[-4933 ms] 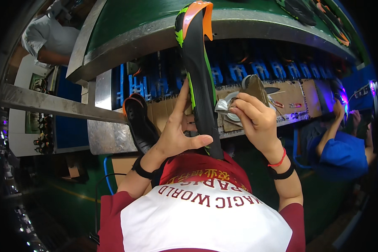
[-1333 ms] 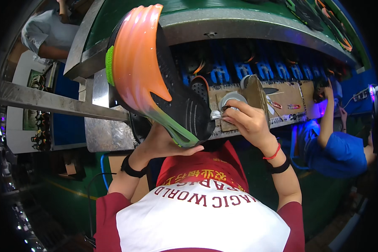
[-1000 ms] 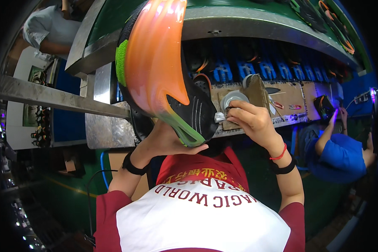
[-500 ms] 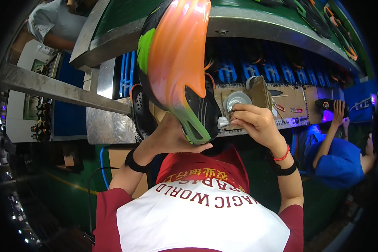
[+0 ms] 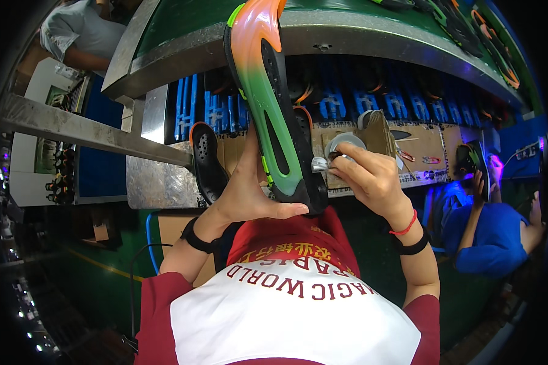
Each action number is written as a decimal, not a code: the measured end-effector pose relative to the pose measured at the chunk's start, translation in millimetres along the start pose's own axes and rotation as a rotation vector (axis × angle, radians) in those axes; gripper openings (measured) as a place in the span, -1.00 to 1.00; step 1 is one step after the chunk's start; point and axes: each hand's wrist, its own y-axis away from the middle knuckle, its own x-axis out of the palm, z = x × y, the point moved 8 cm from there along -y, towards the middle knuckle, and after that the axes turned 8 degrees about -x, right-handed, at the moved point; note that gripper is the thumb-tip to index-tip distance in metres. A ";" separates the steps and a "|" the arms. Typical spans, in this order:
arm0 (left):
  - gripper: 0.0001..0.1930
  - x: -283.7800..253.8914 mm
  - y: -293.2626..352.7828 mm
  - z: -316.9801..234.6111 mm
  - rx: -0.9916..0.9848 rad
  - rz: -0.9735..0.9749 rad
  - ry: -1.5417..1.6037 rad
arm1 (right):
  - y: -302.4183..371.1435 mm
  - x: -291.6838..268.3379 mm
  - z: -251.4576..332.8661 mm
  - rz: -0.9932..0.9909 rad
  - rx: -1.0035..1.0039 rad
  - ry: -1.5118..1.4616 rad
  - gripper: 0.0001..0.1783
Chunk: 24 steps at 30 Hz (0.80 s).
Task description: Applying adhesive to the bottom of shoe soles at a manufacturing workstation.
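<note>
My left hand (image 5: 245,196) is closed around the heel end of a shoe sole (image 5: 249,73), its thumb across the heel. The sole is orange at the far end and fades to glossy green, with a long dark slot and black sides. My right hand (image 5: 371,181) pinches a small whitish wad of cloth (image 5: 319,164) beside the sole's right edge; whether it touches cannot be made out. Just beyond those fingers is a round, pale grey dish (image 5: 345,142), partly hidden by them. Left of the held sole lies a black sole piece (image 5: 207,161) with an orange rim.
A metal-edged conveyor (image 5: 347,30) crosses the far side, with blue racks (image 5: 362,104) beneath it. Cardboard (image 5: 417,143) covers the bench, bearing red-handled pliers (image 5: 430,160). A metal bar (image 5: 91,131) runs at left. A person in blue (image 5: 493,234) works at right.
The sole has turned in my left hand, showing its green heel underside and slot more fully. My right hand and the wad have shifted slightly. The person at right has moved the piece they hold.
</note>
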 end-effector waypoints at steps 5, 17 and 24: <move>0.39 0.8 -0.7 3.3 -0.042 0.009 0.098 | -5.6 -1.5 -2.4 -0.046 -0.012 0.013 -0.78; 0.33 1.5 3.7 7.2 -0.063 0.021 0.148 | -17.8 -7.4 -3.3 -0.121 -0.013 0.065 -0.79; 0.14 8.4 5.9 2.2 0.196 0.009 -0.424 | -12.6 -24.7 -11.5 -0.236 0.205 -0.129 -0.86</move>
